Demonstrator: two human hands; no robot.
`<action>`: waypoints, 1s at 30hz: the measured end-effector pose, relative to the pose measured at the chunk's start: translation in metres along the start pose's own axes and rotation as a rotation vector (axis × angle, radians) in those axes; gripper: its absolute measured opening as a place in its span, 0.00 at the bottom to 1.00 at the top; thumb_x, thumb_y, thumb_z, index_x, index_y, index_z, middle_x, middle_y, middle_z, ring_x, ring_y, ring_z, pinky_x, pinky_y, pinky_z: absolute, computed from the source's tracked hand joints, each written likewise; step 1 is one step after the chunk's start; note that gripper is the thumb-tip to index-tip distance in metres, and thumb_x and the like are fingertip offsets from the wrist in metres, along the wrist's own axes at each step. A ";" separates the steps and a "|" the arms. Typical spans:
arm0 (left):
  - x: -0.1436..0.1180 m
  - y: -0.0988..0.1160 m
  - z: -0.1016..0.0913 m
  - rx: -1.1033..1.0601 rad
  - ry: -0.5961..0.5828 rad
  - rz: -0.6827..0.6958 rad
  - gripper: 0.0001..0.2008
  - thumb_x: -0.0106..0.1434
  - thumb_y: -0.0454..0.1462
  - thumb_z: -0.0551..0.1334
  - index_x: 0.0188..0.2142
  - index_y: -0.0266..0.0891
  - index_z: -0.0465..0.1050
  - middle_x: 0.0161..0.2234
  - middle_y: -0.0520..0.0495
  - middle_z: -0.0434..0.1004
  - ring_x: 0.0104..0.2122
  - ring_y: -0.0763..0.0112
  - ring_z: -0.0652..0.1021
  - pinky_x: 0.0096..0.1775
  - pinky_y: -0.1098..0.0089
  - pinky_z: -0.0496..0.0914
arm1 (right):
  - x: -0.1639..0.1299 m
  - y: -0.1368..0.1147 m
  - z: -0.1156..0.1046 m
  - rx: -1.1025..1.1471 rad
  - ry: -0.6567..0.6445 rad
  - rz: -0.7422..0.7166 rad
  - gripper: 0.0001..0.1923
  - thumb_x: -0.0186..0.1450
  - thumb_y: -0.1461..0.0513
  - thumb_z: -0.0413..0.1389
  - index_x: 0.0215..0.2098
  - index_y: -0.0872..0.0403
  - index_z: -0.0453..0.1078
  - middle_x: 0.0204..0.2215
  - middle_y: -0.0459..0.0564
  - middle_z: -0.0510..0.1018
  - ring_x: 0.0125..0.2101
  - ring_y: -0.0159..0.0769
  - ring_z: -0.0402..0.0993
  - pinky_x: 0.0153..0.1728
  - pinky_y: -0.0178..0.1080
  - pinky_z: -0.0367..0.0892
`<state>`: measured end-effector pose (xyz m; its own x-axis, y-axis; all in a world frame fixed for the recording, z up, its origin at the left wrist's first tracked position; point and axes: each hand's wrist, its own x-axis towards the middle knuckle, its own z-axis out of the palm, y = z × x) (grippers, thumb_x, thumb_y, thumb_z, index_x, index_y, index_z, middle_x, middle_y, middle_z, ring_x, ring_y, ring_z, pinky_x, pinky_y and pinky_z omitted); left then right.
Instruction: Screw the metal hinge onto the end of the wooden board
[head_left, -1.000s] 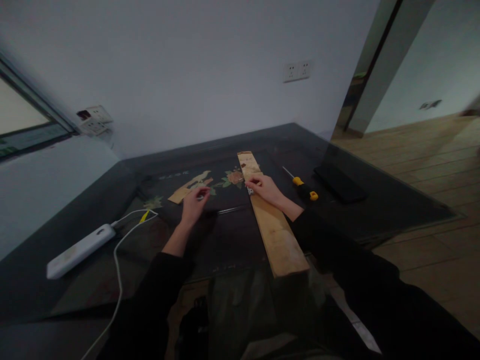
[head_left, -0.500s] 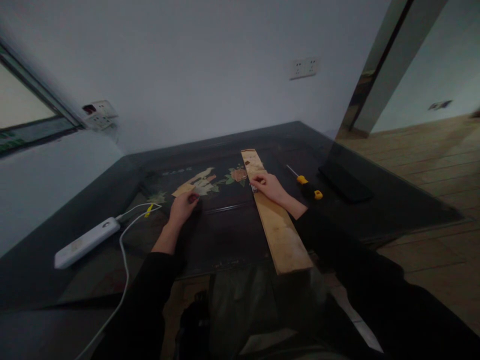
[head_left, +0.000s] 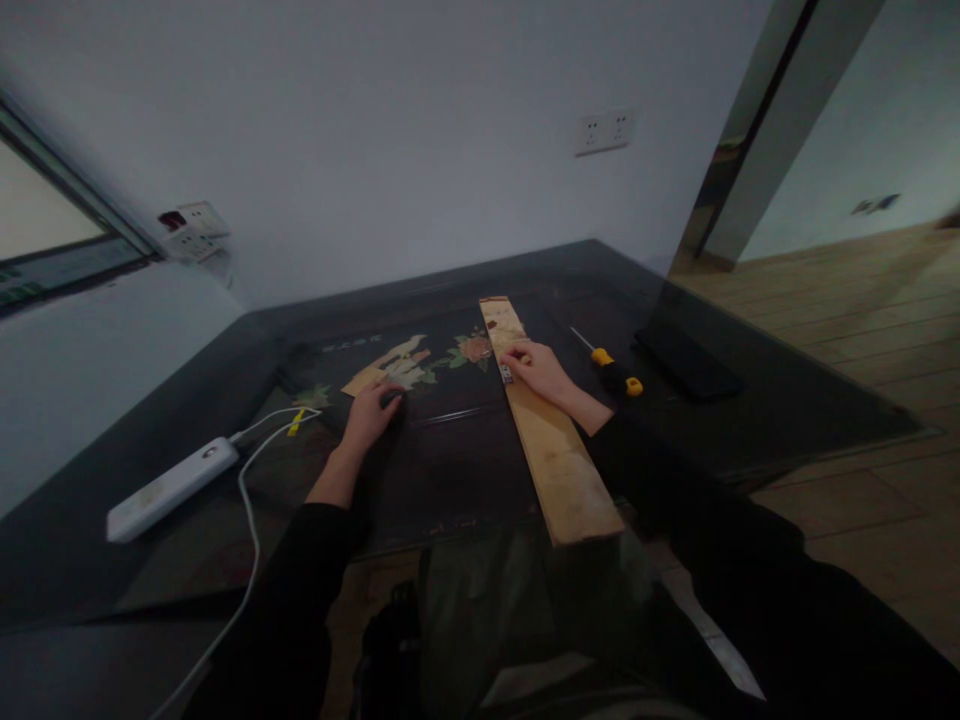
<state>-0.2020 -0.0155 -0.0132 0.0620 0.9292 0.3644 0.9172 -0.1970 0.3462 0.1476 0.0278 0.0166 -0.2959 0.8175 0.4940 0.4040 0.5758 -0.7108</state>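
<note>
The wooden plank [head_left: 551, 440] lies flat on the dark glass table [head_left: 750, 420], its long axis running from the near table edge away toward the wall, leaning slightly left at the far end. It is a pale, narrow board, stained and blotchy, with darker marks at the far tip. The right hand [head_left: 541, 368] rests palm down across its far part, fingers curled at the plank's left edge against a small metal piece [head_left: 506, 374]; whether it pinches that piece cannot be told. Just right of that hand lies a yellow-and-black screwdriver [head_left: 611, 369], pointing away. The left hand [head_left: 370, 415] is well to the left, fingers bent down onto the table near a small dark object, its grip unclear.
</note>
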 end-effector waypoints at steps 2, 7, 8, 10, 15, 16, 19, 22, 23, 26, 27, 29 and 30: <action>0.000 0.000 -0.002 0.007 -0.010 -0.008 0.10 0.60 0.36 0.59 0.39 0.39 0.77 0.41 0.41 0.79 0.44 0.57 0.77 0.49 0.58 0.70 | 0.000 -0.001 0.000 -0.001 -0.005 0.006 0.11 0.64 0.59 0.55 0.28 0.55 0.74 0.29 0.50 0.79 0.32 0.36 0.73 0.36 0.36 0.63; -0.001 -0.002 -0.011 0.015 -0.045 -0.014 0.07 0.58 0.36 0.60 0.35 0.39 0.76 0.37 0.43 0.79 0.39 0.59 0.78 0.45 0.61 0.71 | -0.001 -0.002 -0.001 -0.003 -0.033 0.009 0.12 0.65 0.58 0.53 0.29 0.55 0.74 0.29 0.50 0.79 0.31 0.35 0.72 0.34 0.36 0.62; -0.002 -0.003 -0.012 0.015 -0.051 -0.016 0.07 0.57 0.36 0.60 0.34 0.39 0.76 0.37 0.43 0.79 0.39 0.60 0.78 0.44 0.61 0.71 | 0.000 -0.002 -0.001 -0.005 -0.035 0.010 0.12 0.66 0.58 0.53 0.29 0.55 0.74 0.29 0.50 0.79 0.31 0.35 0.72 0.34 0.35 0.62; -0.003 -0.004 -0.013 0.011 -0.055 -0.019 0.06 0.57 0.36 0.61 0.34 0.39 0.76 0.36 0.43 0.79 0.39 0.59 0.78 0.44 0.61 0.70 | 0.000 -0.001 -0.001 -0.007 -0.039 0.012 0.13 0.66 0.58 0.52 0.29 0.56 0.74 0.28 0.50 0.78 0.30 0.34 0.72 0.34 0.35 0.62; -0.003 -0.004 -0.012 -0.015 -0.045 -0.029 0.05 0.57 0.36 0.61 0.33 0.39 0.76 0.36 0.43 0.79 0.38 0.60 0.78 0.43 0.61 0.71 | 0.000 -0.001 -0.001 -0.019 -0.043 0.011 0.14 0.66 0.58 0.52 0.27 0.56 0.72 0.27 0.50 0.77 0.29 0.34 0.70 0.32 0.36 0.61; -0.004 -0.004 -0.012 -0.022 -0.043 -0.025 0.05 0.57 0.36 0.61 0.33 0.39 0.76 0.36 0.43 0.79 0.38 0.60 0.78 0.43 0.60 0.71 | 0.000 -0.001 -0.001 -0.018 -0.045 0.014 0.13 0.66 0.58 0.52 0.28 0.56 0.72 0.27 0.50 0.77 0.29 0.34 0.70 0.32 0.36 0.61; -0.006 0.002 -0.015 -0.040 -0.004 -0.016 0.06 0.58 0.37 0.61 0.34 0.39 0.76 0.37 0.42 0.79 0.40 0.58 0.78 0.45 0.58 0.70 | 0.001 -0.001 -0.002 -0.010 -0.048 0.016 0.13 0.66 0.58 0.52 0.28 0.56 0.73 0.28 0.50 0.78 0.30 0.34 0.71 0.33 0.35 0.61; -0.006 0.019 -0.016 -0.098 0.088 -0.036 0.07 0.59 0.36 0.60 0.36 0.39 0.76 0.39 0.42 0.79 0.42 0.58 0.78 0.48 0.57 0.70 | 0.001 0.001 -0.002 0.005 -0.021 0.020 0.14 0.66 0.58 0.52 0.28 0.56 0.73 0.28 0.50 0.78 0.31 0.35 0.72 0.33 0.36 0.62; -0.005 0.028 -0.015 -0.146 0.106 -0.047 0.08 0.59 0.36 0.59 0.37 0.39 0.75 0.40 0.42 0.79 0.42 0.59 0.78 0.48 0.58 0.70 | 0.002 0.002 -0.001 0.013 -0.011 0.028 0.13 0.66 0.58 0.52 0.29 0.56 0.74 0.29 0.51 0.78 0.31 0.35 0.72 0.34 0.36 0.62; 0.005 0.066 -0.001 -0.401 0.085 -0.070 0.09 0.61 0.38 0.59 0.38 0.39 0.75 0.41 0.43 0.80 0.41 0.62 0.78 0.45 0.61 0.71 | 0.003 0.006 0.000 0.027 0.025 0.062 0.12 0.65 0.58 0.53 0.29 0.56 0.74 0.30 0.50 0.79 0.31 0.35 0.72 0.34 0.36 0.62; 0.010 0.081 0.007 -0.492 0.060 -0.070 0.09 0.61 0.39 0.60 0.39 0.39 0.75 0.41 0.43 0.80 0.41 0.63 0.78 0.45 0.62 0.72 | 0.004 0.007 0.001 0.026 0.040 0.071 0.12 0.65 0.58 0.53 0.29 0.56 0.74 0.30 0.50 0.79 0.31 0.36 0.72 0.35 0.36 0.63; 0.023 0.112 0.026 -0.645 0.006 -0.095 0.08 0.59 0.38 0.62 0.38 0.38 0.74 0.39 0.43 0.80 0.40 0.63 0.79 0.45 0.62 0.72 | 0.004 0.009 0.001 0.012 0.073 0.088 0.11 0.64 0.58 0.54 0.30 0.56 0.74 0.31 0.51 0.79 0.32 0.36 0.72 0.35 0.37 0.63; 0.029 0.127 0.036 -0.700 -0.004 -0.115 0.08 0.59 0.37 0.62 0.38 0.38 0.74 0.39 0.44 0.80 0.40 0.64 0.78 0.46 0.62 0.71 | 0.004 0.009 0.000 0.000 0.085 0.096 0.10 0.64 0.59 0.54 0.30 0.56 0.74 0.31 0.51 0.79 0.32 0.37 0.72 0.36 0.37 0.63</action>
<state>-0.0698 -0.0024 0.0101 -0.0176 0.9570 0.2895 0.4494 -0.2510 0.8574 0.1498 0.0364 0.0120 -0.1814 0.8666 0.4648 0.4267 0.4952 -0.7568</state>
